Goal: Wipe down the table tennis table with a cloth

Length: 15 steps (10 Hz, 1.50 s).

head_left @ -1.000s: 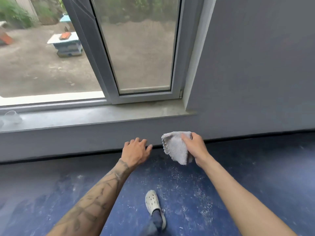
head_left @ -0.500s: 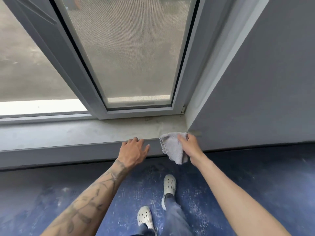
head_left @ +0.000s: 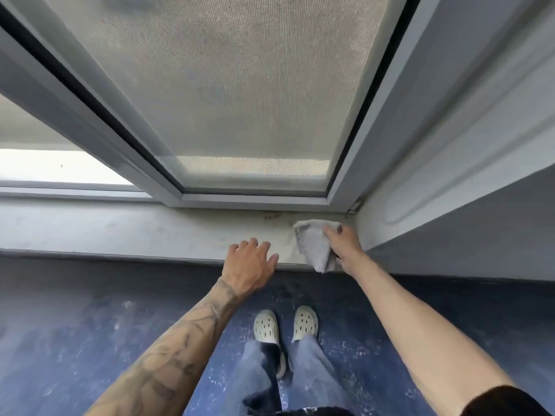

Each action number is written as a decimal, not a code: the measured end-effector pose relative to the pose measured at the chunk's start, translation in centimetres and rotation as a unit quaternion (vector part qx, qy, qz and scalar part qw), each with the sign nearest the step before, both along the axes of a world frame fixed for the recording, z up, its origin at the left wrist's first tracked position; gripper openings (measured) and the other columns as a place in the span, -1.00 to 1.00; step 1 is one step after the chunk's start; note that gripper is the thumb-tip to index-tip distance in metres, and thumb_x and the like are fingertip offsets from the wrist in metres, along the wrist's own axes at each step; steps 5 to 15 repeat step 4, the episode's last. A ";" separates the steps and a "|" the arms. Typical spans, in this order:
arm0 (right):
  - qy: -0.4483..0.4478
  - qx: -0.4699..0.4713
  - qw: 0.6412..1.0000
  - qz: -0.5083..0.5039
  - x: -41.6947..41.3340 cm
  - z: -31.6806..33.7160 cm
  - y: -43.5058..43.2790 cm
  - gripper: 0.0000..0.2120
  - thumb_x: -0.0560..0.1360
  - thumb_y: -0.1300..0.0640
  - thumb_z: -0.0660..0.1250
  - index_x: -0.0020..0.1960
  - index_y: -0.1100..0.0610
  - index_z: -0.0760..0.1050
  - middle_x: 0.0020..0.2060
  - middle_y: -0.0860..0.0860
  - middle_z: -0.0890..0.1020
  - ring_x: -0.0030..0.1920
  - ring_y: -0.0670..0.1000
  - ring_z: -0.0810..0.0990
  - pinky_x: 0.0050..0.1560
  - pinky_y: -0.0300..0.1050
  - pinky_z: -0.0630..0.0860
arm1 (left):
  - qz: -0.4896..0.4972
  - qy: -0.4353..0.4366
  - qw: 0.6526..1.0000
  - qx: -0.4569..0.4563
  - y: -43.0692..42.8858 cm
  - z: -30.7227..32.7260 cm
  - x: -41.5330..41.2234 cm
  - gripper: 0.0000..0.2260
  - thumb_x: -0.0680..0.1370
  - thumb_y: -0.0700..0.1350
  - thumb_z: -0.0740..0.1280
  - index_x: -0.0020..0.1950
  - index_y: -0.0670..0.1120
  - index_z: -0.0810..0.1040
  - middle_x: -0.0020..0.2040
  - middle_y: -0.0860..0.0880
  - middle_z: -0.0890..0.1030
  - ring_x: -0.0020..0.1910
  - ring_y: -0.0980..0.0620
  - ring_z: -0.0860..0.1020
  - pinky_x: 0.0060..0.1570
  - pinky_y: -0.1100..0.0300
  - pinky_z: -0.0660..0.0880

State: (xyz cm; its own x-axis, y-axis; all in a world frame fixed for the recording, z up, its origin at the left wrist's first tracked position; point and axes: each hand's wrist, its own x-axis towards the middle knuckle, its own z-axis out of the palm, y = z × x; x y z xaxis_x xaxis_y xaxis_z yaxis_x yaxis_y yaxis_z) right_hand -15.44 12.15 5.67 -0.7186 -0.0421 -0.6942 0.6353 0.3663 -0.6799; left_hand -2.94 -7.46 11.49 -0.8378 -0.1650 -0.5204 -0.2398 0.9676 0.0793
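A small grey cloth (head_left: 313, 249) lies over the right end of a pale window sill (head_left: 120, 228), hanging down past its front edge. My right hand (head_left: 345, 246) grips the cloth from the right, close to the corner where the sill meets the wall. My left hand (head_left: 249, 264) rests at the sill's front edge just left of the cloth, fingers spread and holding nothing. No table tennis table is in view.
An open window sash with a mesh screen (head_left: 240, 100) leans inward above the sill. A grey wall (head_left: 480, 205) closes the right side. Below are a speckled blue floor (head_left: 75, 340) and my feet in pale clogs (head_left: 285, 325).
I have stepped up to the window, both feet now together beneath it. My right hand has carried the cloth up onto the sill's right end, and my left hand has come to the sill edge.
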 end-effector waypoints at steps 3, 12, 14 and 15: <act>-0.001 0.092 0.996 0.020 -3.9 -5.7 0.2 -0.56 0.66 0.07 0.37 0.45 0.28 0.45 0.35 0.19 0.59 0.34 0.18 0.58 0.23 -0.08 0.47 | -0.009 -0.007 1.000 0.001 -1.3 -5.1 -3.3 -0.57 0.74 0.17 0.07 0.43 -0.05 0.49 0.33 -0.16 0.57 0.30 -0.20 0.52 0.33 -0.07 0.36; 0.047 0.139 0.987 0.061 -3.1 -2.9 1.1 -0.42 0.66 0.02 0.34 0.60 0.20 0.31 0.51 0.16 0.47 0.48 0.20 0.47 0.44 0.03 0.42 | -0.009 -0.012 1.000 -0.008 -2.1 -4.6 -3.7 -0.55 0.74 0.18 0.06 0.47 -0.05 0.48 0.35 -0.16 0.56 0.31 -0.20 0.52 0.32 -0.08 0.37; 0.047 0.139 0.987 0.061 -3.1 -2.9 1.1 -0.42 0.66 0.02 0.34 0.60 0.20 0.31 0.51 0.16 0.47 0.48 0.20 0.47 0.44 0.03 0.42 | -0.009 -0.012 1.000 -0.008 -2.1 -4.6 -3.7 -0.55 0.74 0.18 0.06 0.47 -0.05 0.48 0.35 -0.16 0.56 0.31 -0.20 0.52 0.32 -0.08 0.37; 0.047 0.139 0.987 0.061 -3.1 -2.9 1.1 -0.42 0.66 0.02 0.34 0.60 0.20 0.31 0.51 0.16 0.47 0.48 0.20 0.47 0.44 0.03 0.42 | -0.009 -0.012 1.000 -0.008 -2.1 -4.6 -3.7 -0.55 0.74 0.18 0.06 0.47 -0.05 0.48 0.35 -0.16 0.56 0.31 -0.20 0.52 0.32 -0.08 0.37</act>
